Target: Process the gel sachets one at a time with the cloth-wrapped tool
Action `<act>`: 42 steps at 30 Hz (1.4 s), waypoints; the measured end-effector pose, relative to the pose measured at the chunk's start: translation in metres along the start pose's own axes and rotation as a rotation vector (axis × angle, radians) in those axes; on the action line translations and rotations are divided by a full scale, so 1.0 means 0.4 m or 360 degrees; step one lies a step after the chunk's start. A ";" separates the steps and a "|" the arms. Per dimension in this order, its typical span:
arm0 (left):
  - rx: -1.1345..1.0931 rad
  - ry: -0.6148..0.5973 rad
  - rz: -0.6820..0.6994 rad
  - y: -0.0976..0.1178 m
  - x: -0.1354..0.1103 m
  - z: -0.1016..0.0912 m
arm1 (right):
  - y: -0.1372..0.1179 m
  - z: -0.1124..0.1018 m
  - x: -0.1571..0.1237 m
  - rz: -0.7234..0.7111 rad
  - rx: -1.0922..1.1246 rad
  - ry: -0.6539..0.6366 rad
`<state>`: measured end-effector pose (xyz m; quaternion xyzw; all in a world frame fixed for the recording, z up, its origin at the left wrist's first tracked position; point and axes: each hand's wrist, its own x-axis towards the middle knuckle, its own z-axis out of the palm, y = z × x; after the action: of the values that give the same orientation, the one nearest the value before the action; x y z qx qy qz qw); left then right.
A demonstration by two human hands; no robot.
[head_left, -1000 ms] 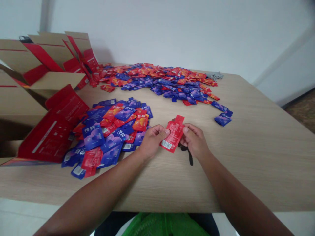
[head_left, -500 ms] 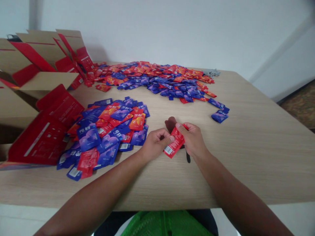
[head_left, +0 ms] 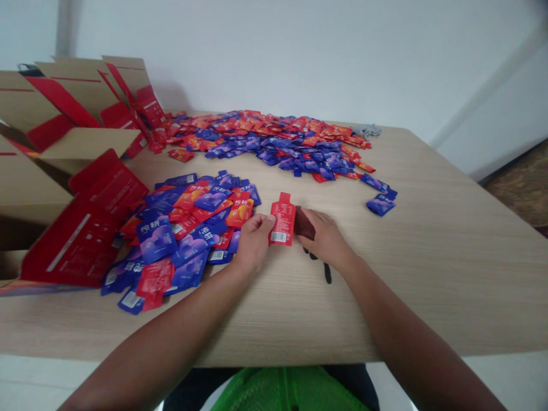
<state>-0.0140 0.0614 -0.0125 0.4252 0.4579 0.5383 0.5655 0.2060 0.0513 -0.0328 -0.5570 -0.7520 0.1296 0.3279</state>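
Note:
A red sachet (head_left: 283, 220) with a spout-shaped top and a barcode is upright in my left hand (head_left: 253, 237), pinched at its left edge between thumb and fingers. Just to its right, my right hand (head_left: 324, 235) curls its fingers over a dark brown object (head_left: 305, 224), whose kind I cannot make out because the hand hides much of it. Below that hand a black elongated piece (head_left: 327, 273) lies on the table. Left of my left hand spreads a pile of blue and red sachets (head_left: 192, 228), some with fruit pictures.
Open cardboard boxes (head_left: 60, 245) with red flaps stand along the left. A long heap of red and blue sachets (head_left: 274, 137) runs along the back by the wall, a grey crumpled item (head_left: 368, 131) at its right end. Blue sachets (head_left: 381, 204) lie apart at right.
The red sachet, held by both hands before, is now upright in my left hand alone, shifted left. My right hand has let go of it and moved onto the dark brown object.

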 end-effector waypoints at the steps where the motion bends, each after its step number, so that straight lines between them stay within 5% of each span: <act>1: 0.0002 0.0005 0.0001 0.001 0.001 -0.001 | 0.003 0.006 0.004 0.0029 -0.0012 0.0012; 12: 0.0309 -0.0317 0.0034 -0.023 -0.005 0.004 | 0.057 -0.070 0.016 0.0711 0.0388 0.0726; 16: 0.0634 -0.0270 0.0456 -0.027 -0.017 -0.006 | 0.064 -0.080 0.019 0.0740 0.0495 0.0863; 20: 0.0865 -0.0704 0.0850 -0.016 -0.037 -0.010 | 0.046 -0.076 0.016 0.0659 0.0557 0.0882; 27: 0.1366 -0.1214 0.1266 -0.009 -0.066 0.002 | -0.021 -0.064 -0.014 0.0031 0.0492 0.0339; 31: 0.1710 -0.1226 0.1226 -0.013 -0.069 0.004 | -0.040 -0.052 -0.032 -0.0247 0.0255 -0.0027; 42: 0.1801 -0.1126 0.1206 -0.038 -0.069 0.014 | -0.066 -0.056 0.003 -0.0478 -0.0175 -0.0449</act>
<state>-0.0054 0.0332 -0.0245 0.9247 0.2784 0.2109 0.1514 0.2002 0.0393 -0.0007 -0.4320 -0.8709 0.1148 0.2041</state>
